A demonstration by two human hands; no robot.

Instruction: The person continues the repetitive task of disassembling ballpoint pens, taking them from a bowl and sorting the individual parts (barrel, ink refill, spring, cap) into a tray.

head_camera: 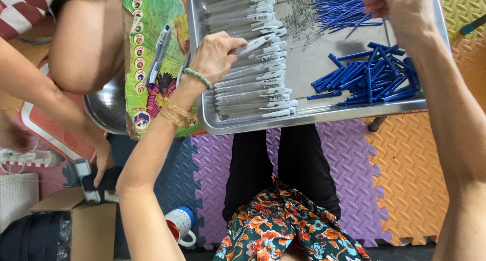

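Fingers of left hand (217,53) pinch one clear barrel (251,47); right hand (400,8) grips refills (339,8), too many to count; one tray (304,73)

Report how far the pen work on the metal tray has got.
Done: a long row of clear pen barrels with white clips lies stacked in the rectangular metal tray.

In hand: the left hand pinches one barrel on that row; the right hand reaches into the thin blue refills.

Left: loose blue plastic end pieces and small metal springs remain heaped, unassembled.
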